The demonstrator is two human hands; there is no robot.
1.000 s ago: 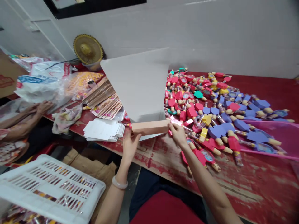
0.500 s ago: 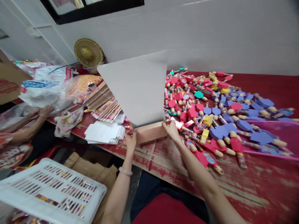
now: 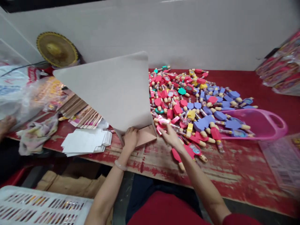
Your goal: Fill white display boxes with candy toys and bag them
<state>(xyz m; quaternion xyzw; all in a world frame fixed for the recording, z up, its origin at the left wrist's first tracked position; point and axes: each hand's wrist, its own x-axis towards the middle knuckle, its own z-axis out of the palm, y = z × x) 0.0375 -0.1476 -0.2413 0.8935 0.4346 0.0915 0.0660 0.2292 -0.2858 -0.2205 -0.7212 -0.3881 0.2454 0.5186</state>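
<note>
An open cardboard box [image 3: 147, 136] with a brown inside stands on the table, its large white back panel [image 3: 107, 90] raised. My left hand [image 3: 131, 137] is in the left part of the box, its fingers lying against the inner wall near the panel's foot. To the right of the box, my right hand [image 3: 170, 136] stretches its fingers over the near edge of a heap of toys [image 3: 178, 109]. These are pink, blue, yellow and green, with beige knobs and clear tubes. No toy shows in its grasp.
Flat white card pieces [image 3: 84, 140] and stacked printed cards [image 3: 86, 117] lie left of the box. A pink plastic basket [image 3: 264, 125] holds some toys on the right. A white crate [image 3: 44, 203] stands low left. Another person's hand [image 3: 7, 125] is at the far left.
My left hand has gone from the box's left side to inside it. My right hand has let go of the box's right side and moved to the toys. The view has turned right.
</note>
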